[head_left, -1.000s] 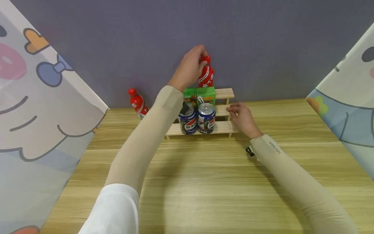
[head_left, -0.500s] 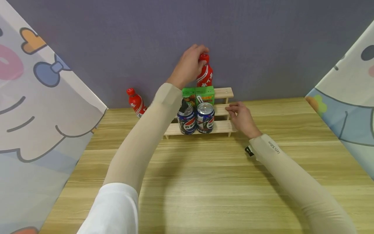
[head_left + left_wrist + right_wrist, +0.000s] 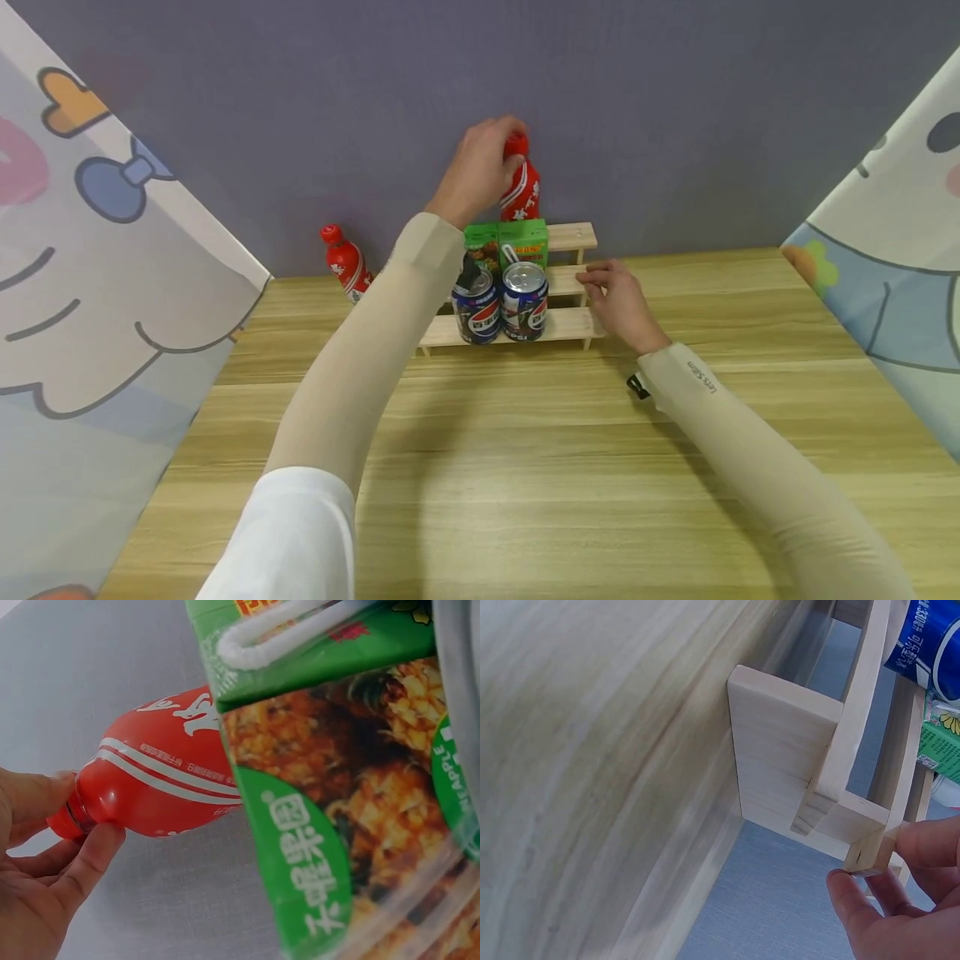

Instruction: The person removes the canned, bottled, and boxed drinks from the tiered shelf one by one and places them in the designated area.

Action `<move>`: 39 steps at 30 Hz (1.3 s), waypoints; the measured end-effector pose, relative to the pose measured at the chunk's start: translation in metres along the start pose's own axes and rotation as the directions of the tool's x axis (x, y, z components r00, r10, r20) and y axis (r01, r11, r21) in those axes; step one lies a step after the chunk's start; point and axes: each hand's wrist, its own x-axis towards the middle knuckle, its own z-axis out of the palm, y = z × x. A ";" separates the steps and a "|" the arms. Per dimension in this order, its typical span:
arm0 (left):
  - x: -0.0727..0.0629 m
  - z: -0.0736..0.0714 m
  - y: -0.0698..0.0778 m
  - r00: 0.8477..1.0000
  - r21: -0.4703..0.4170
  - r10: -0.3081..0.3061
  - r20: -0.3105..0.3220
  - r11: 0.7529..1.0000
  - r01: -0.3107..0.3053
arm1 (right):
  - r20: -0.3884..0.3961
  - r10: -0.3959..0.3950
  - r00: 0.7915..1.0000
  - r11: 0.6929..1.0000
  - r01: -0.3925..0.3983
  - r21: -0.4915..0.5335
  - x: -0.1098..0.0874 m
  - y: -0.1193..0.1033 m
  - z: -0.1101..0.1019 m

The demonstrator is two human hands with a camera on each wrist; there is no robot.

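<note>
In the head view my left hand (image 3: 480, 171) grips the red cap and neck of a red soft-drink bottle (image 3: 521, 193), which stands upright at the top tier of a small three-tier wooden rack (image 3: 572, 236). The left wrist view shows thumb and fingers round the red bottle cap (image 3: 66, 823). My right hand (image 3: 621, 307) pinches the right end of the rack's middle plank (image 3: 877, 851). Two green drink cartons (image 3: 528, 237) stand on the middle tier, in front of the bottle. Two blue Pepsi cans (image 3: 525, 304) stand on the lowest tier.
A second red bottle (image 3: 348, 263) stands on the wooden table (image 3: 570, 467), left of the rack and partly behind my left forearm. A grey wall (image 3: 675, 125) rises close behind the rack. Cartoon-printed panels (image 3: 82, 333) flank the table.
My left hand and the bottle have shifted slightly to the left along the top tier. The right hand keeps its hold on the plank. The whole head view has drifted a little.
</note>
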 end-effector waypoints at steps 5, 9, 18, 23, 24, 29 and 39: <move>-0.003 -0.001 -0.006 0.999 -0.017 0.005 -0.040 1.000 -0.005 | -0.008 -0.015 1.000 1.000 0.015 -0.005 0.000 -0.001 0.001; -0.004 -0.003 -0.009 0.998 -0.024 0.014 -0.064 1.000 -0.015 | -0.004 -0.002 1.000 1.000 0.002 -0.001 0.001 -0.001 0.001; -0.009 -0.008 -0.020 0.993 -0.035 -0.001 -0.122 0.999 -0.003 | -0.005 -0.012 1.000 1.000 0.012 -0.006 0.000 0.000 0.000; -0.010 -0.013 -0.024 0.988 -0.024 -0.028 -0.153 0.999 0.025 | -0.015 -0.020 1.000 1.000 0.020 -0.017 -0.001 0.001 -0.001; -0.010 -0.014 -0.025 0.987 -0.016 -0.033 -0.158 0.999 0.030 | -0.016 -0.020 1.000 1.000 0.020 -0.017 -0.001 0.001 -0.001; -0.012 -0.017 -0.029 0.984 -0.026 -0.061 -0.169 0.998 0.057 | -0.026 -0.025 0.999 1.000 0.025 -0.008 -0.001 0.002 -0.001; -0.019 -0.023 -0.042 0.964 -0.055 -0.096 -0.248 0.995 0.085 | -0.010 -0.016 1.000 1.000 0.016 0.000 -0.001 0.004 -0.002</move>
